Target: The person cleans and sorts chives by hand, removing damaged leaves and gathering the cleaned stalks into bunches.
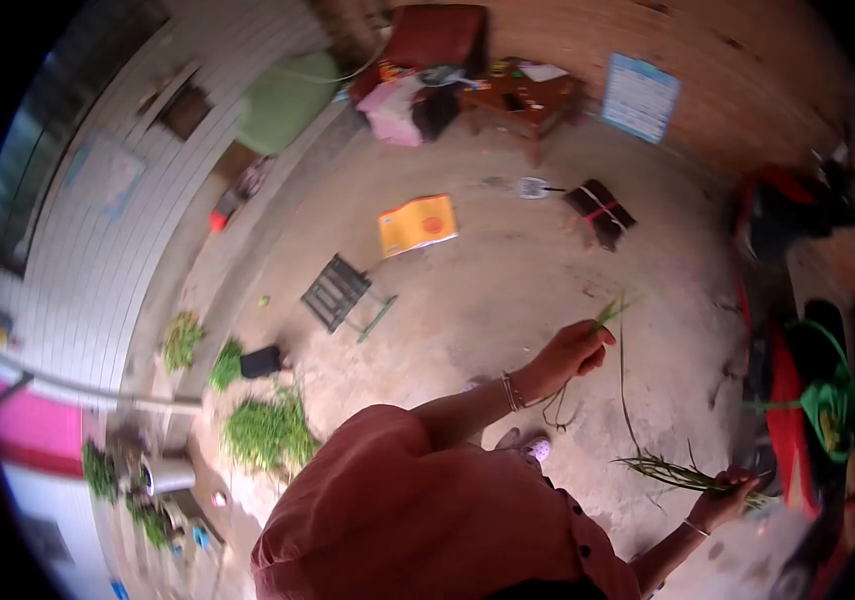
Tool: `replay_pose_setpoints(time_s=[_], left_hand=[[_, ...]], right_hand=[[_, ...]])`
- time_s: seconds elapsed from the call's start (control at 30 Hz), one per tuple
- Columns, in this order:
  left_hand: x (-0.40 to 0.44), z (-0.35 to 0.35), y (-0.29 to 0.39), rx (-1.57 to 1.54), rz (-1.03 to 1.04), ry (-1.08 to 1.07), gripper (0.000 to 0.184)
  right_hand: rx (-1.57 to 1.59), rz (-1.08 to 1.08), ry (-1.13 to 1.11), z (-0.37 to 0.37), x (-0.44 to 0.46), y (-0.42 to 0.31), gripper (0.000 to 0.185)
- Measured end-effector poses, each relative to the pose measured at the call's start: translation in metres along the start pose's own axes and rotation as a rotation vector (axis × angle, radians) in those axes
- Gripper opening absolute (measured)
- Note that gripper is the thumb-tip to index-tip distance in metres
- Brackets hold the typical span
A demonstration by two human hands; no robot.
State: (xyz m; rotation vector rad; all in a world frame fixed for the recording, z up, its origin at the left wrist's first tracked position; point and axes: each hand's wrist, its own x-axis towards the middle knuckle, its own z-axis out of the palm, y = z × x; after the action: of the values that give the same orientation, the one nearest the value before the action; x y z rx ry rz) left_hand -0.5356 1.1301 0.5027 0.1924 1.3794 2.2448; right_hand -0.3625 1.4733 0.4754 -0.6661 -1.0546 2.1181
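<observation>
My left hand (570,357) is closed in a pinch around a few thin green stalks (605,314), whose tips stick out past the fingers. Other thin strands hang below that wrist. Lower right, my right hand (727,499) grips a larger bundle of green stalks (670,472), with its loose ends pointing left. One long thin stem runs down from near my left hand toward that bundle. The exact kind of plant cannot be made out. Both hands are above the concrete floor, a good way apart.
Piles of greens (270,432) lie on the floor at left. A small folding stool (338,293), a yellow sheet (418,226) and a dark stool (600,213) are ahead. A wooden table (528,97) stands by the brick wall. A red vehicle (791,420) is at right.
</observation>
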Motion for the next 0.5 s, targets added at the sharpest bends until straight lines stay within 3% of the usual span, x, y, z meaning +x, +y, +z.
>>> replay_pose_setpoints(time_s=[0.03, 0.1, 0.17, 0.3, 0.43, 0.5], left_hand=[[-0.009, 0.000, 0.000, 0.036, -0.012, 0.030, 0.024], [-0.026, -0.001, 0.003, 0.029, 0.014, 0.096, 0.023], [-0.039, 0.000, 0.010, 0.068, -0.062, 0.095, 0.024], [-0.060, -0.014, 0.008, 0.126, -0.003, 0.094, 0.021], [-0.077, -0.026, 0.009, 0.243, -0.022, 0.106, 0.019], [-0.095, -0.040, 0.011, 0.252, 0.018, 0.018, 0.018]], right_hand=[[-0.039, 0.023, -0.184, 0.008, 0.011, 0.007, 0.028], [0.063, 0.083, 0.041, 0.076, 0.002, 0.023, 0.030], [-0.022, 0.152, -0.243, 0.101, 0.005, 0.044, 0.027], [0.117, 0.459, -0.538, 0.159, -0.011, 0.090, 0.024], [-0.527, 0.322, -0.662, 0.221, -0.084, 0.104, 0.029], [-0.477, 0.382, -0.755, 0.227, -0.113, 0.110, 0.026]])
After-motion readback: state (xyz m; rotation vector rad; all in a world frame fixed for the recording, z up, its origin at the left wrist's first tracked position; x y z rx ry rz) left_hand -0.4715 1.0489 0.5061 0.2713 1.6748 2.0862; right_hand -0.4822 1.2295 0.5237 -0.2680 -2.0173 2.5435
